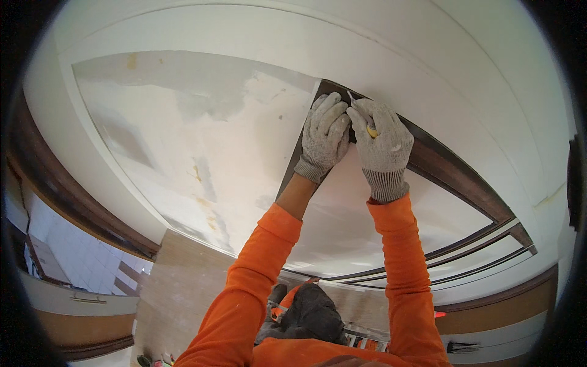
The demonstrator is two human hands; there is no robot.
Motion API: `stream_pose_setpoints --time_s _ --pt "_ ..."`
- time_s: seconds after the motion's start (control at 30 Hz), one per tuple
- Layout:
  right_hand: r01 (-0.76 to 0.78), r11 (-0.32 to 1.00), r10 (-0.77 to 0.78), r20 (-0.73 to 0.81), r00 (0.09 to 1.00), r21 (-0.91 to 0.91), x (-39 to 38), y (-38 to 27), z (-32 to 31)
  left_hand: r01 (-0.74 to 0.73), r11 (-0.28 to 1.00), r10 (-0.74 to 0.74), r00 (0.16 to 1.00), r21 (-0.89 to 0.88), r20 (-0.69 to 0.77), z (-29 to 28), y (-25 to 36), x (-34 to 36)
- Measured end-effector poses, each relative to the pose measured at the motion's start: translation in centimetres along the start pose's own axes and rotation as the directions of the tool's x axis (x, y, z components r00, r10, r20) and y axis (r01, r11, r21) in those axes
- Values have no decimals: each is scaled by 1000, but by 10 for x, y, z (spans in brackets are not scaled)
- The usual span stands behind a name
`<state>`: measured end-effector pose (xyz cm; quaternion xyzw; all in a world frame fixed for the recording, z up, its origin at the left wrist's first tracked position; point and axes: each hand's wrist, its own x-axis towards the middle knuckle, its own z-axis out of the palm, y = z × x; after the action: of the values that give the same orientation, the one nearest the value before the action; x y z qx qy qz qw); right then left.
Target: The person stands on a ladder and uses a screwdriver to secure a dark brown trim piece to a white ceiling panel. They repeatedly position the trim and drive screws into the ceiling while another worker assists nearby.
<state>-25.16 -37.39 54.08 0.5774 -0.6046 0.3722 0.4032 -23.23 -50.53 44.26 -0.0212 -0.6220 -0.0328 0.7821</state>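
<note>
In a grey knit work glove, my right hand (382, 131) is closed around a slim tool (372, 131) with a yellow handle. Its thin metal tip (350, 96) points at the corner of a dark brown frame (440, 160). My left hand (326, 130), gloved alike, lies on the same frame corner with its fingers side by side and slightly bent. The two hands almost touch. Behind them is a pale wall (257, 128) with grey filler patches. Most of the tool is hidden inside my right glove.
A white moulding surrounds the patched wall. Below is a wood-look floor (177, 293). To the lower left, a dark-edged opening shows a tiled floor (92, 244). Small tools (160, 361) lie at the bottom edge, and a dark brush-like thing (463, 347) is at the lower right.
</note>
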Motion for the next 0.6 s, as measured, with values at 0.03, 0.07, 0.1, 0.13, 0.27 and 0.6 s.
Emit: stream_pose_setpoints --time_s 0.03,0.07,0.1,0.13,0.27,0.6 --pt "-2 1000 3 21 1000 -20 2 1 -1 6 1000 -6 1000 9 8 1 1 -1" --pt "-5 999 7 47 999 -38 4 0 -2 16 1000 -16 1000 20 19 -1 2 -2" --pt "-8 998 12 73 997 -56 6 -2 -2 19 999 -20 1000 32 19 -2 2 -3" --pt "5 997 2 88 996 -81 10 -4 -2 22 999 -23 1000 45 19 -1 1 -3" --pt "40 985 -19 127 992 -167 18 -16 -8 36 997 -38 999 65 26 -2 3 -4" --pt "-22 994 46 235 971 -105 35 -30 -6 30 997 -33 998 77 45 -11 3 1"
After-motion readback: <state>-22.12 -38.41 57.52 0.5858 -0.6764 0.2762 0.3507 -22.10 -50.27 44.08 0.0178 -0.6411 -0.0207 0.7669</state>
